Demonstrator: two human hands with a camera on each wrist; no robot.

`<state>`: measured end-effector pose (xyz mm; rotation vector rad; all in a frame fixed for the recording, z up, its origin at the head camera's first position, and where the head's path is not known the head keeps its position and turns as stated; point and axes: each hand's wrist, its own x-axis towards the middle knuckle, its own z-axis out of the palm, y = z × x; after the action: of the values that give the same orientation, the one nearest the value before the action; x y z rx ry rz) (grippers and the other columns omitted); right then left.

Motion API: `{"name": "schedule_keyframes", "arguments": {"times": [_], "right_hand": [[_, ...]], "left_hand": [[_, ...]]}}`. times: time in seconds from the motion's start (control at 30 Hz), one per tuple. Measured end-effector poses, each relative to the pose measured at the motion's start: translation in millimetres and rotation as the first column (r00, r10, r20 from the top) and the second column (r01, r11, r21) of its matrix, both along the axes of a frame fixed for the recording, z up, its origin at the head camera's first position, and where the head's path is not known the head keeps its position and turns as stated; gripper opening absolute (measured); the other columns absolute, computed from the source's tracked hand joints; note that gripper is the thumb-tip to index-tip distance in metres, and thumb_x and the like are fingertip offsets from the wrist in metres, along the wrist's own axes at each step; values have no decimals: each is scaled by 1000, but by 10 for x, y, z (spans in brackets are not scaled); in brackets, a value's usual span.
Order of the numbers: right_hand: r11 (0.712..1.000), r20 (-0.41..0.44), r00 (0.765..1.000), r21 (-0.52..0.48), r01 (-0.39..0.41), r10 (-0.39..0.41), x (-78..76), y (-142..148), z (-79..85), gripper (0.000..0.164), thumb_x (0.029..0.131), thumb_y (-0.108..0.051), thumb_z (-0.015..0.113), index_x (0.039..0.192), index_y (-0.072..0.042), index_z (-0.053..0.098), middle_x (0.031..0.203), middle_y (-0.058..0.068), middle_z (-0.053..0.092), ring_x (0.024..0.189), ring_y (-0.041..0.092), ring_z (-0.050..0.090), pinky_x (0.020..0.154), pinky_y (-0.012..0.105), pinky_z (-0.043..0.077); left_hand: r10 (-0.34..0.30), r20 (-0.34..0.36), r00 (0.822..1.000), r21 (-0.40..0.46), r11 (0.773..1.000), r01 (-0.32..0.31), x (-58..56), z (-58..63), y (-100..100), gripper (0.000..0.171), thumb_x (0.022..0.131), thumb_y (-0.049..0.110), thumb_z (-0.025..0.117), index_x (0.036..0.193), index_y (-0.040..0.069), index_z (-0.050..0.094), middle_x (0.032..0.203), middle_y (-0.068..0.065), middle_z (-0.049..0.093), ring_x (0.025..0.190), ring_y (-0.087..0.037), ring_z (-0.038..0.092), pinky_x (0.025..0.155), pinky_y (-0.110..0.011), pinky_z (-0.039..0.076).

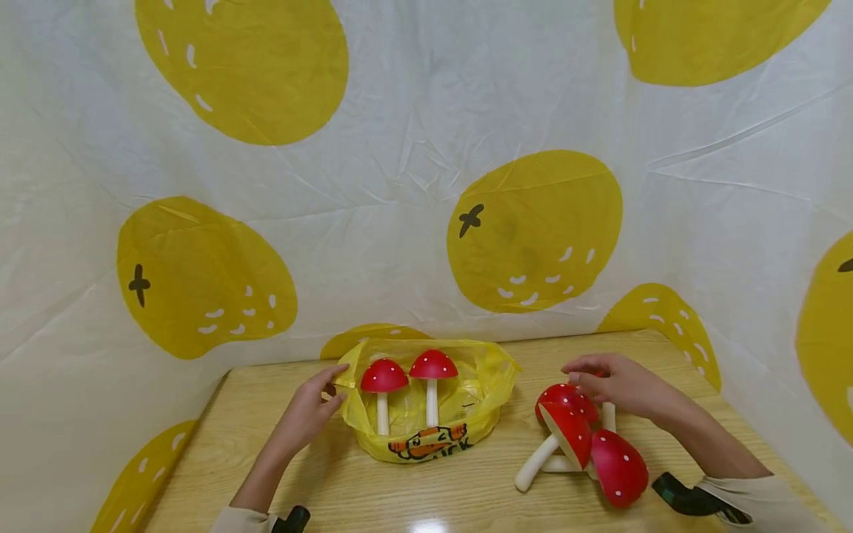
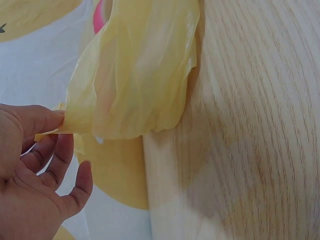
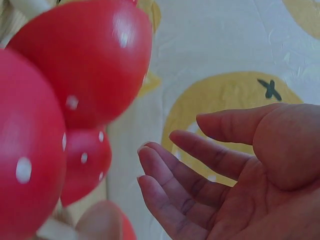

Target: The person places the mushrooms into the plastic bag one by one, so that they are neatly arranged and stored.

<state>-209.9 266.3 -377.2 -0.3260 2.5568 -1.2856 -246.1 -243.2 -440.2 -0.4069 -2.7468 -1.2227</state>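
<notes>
My left hand [image 1: 309,409] pinches the left edge of a yellow plastic bag [image 1: 489,418] between thumb and finger; the left wrist view shows the gathered corner of the bag [image 2: 145,70] in its grip. Inside the open bag, two red-capped toy mushrooms, one on the left [image 1: 384,376] and one on the right [image 1: 434,365], have their white stems pointing down. Over on the right, my right hand [image 1: 623,381] hovers by a pile of similar mushrooms [image 1: 620,470] with its fingers relaxed. Nothing is in the right palm [image 3: 235,205], and red caps [image 3: 95,60] are close beside it.
Beneath everything is a light wood table [image 1: 300,488]. A white curtain [image 1: 373,259] with yellow fruit prints hangs behind the table and along both sides. The piled mushrooms overlap, with stems such as the front one [image 1: 535,465] sticking out to the left.
</notes>
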Motion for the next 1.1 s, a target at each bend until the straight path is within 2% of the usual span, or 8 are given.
{"name": "schedule_keyframes", "arguments": {"times": [0.13, 0.27, 0.4, 0.6, 0.77, 0.87, 1.1], "right_hand": [[999, -10, 1000, 25, 21, -21, -6, 150, -34, 42, 102, -21, 61, 135, 5, 59, 123, 22, 68, 110, 38, 67, 85, 45, 58], [999, -18, 1000, 43, 26, -25, -6, 286, -68, 39, 102, -21, 61, 133, 4, 61, 121, 20, 69, 106, 35, 67, 80, 37, 58], [999, -31, 999, 51, 18, -16, -5, 385, -106, 38, 100, -18, 64, 131, 5, 62, 117, 19, 68, 98, 30, 66, 73, 31, 57], [997, -3, 999, 68, 48, -48, 6, 483, -159, 45, 97, -21, 68, 131, 8, 60, 103, 14, 65, 81, 23, 57, 67, 27, 54], [993, 24, 998, 106, 54, -57, 18, 533, -193, 47, 99, -23, 66, 133, 8, 60, 111, 17, 66, 89, 24, 59, 72, 32, 57], [991, 38, 997, 122, 56, -61, 29, 556, -207, 47, 100, -25, 65, 133, 8, 60, 119, 20, 67, 100, 26, 61, 78, 38, 58], [991, 110, 992, 130, 41, -55, 53, 603, -267, 50, 100, -24, 64, 138, 7, 57, 127, 23, 65, 102, 25, 58, 76, 38, 55]], "left_hand": [[0, 3, 1000, -3, 1000, 0, -16, 1, 4, 51, 93, -5, 67, 142, 0, 56, 120, -13, 65, 93, -20, 56, 73, -26, 53], [-2, 2, 1000, -5, 1000, 2, -21, -3, 2, 50, 93, -5, 67, 142, 0, 56, 121, -14, 65, 93, -20, 57, 73, -27, 53], [0, 8, 1000, -5, 1000, 0, -16, 5, 7, 50, 94, -4, 67, 143, 1, 56, 124, -14, 64, 94, -19, 56, 74, -27, 53], [0, 6, 1000, -2, 1000, 0, -14, 20, 13, 50, 93, -5, 67, 142, 0, 56, 123, -14, 64, 92, -20, 55, 72, -26, 53], [1, 6, 1000, -5, 1000, -1, -13, 18, 15, 51, 93, -5, 68, 142, 0, 56, 123, -14, 64, 93, -20, 56, 72, -26, 53], [1, 6, 1000, -7, 1000, -1, -10, 19, 12, 51, 93, -4, 67, 142, 0, 56, 124, -14, 64, 93, -20, 55, 72, -26, 53], [4, 20, 1000, -2, 1000, -4, -18, 17, 1, 51, 93, -5, 67, 142, -1, 55, 124, -15, 64, 94, -20, 55, 73, -26, 53]]}}
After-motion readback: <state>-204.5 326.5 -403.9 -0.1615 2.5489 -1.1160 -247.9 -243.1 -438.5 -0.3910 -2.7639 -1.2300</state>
